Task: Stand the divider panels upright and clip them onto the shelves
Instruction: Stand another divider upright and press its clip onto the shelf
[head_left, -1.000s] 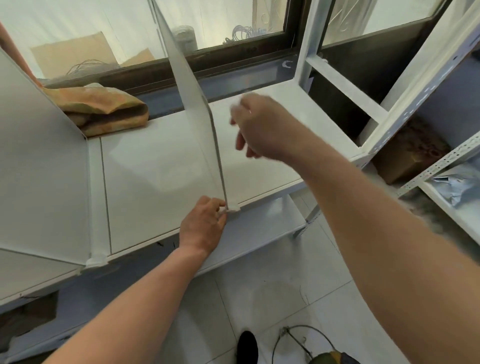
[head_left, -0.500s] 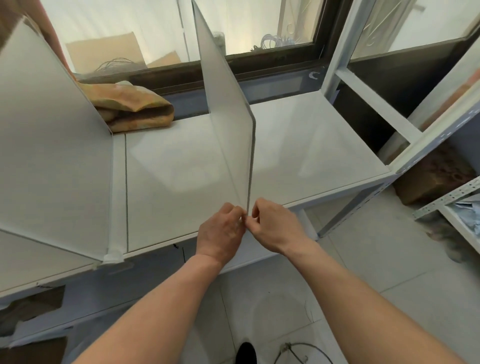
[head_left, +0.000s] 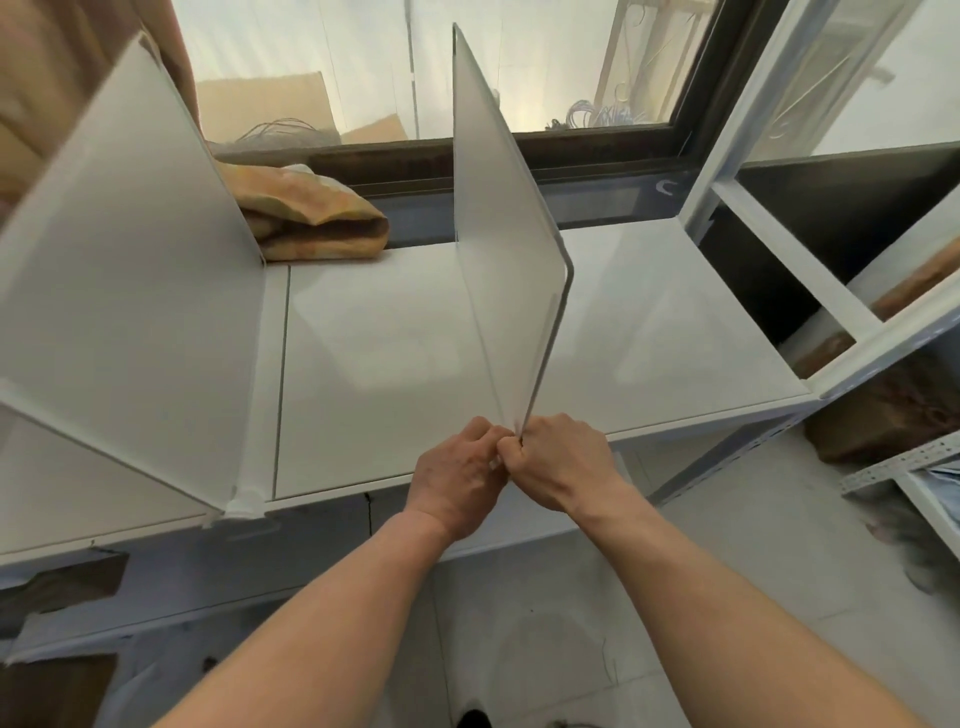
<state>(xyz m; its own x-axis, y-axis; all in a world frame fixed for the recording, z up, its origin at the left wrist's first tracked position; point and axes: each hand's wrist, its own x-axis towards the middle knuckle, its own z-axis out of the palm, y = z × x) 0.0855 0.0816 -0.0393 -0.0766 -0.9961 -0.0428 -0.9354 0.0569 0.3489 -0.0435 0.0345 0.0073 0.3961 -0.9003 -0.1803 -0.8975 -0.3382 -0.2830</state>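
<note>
A white divider panel (head_left: 498, 234) stands upright across the middle of the white shelf (head_left: 665, 332), running from the back to the front edge. My left hand (head_left: 457, 480) and my right hand (head_left: 561, 467) press together at the panel's lower front corner, fingers pinched around it at the shelf's front lip; what sits between the fingertips is hidden. A second white divider panel (head_left: 130, 270) stands upright at the left, its front foot in a white clip (head_left: 244, 501) on the shelf edge.
A folded tan cloth (head_left: 311, 218) lies at the back of the shelf by the dark window frame (head_left: 597, 145). White rack uprights and rails (head_left: 737, 119) rise at the right, with another rack (head_left: 904, 467) beyond. A lower shelf and tiled floor lie below.
My right hand has dropped from above the shelf to the panel's front corner, meeting my left hand there. The view has shifted left.
</note>
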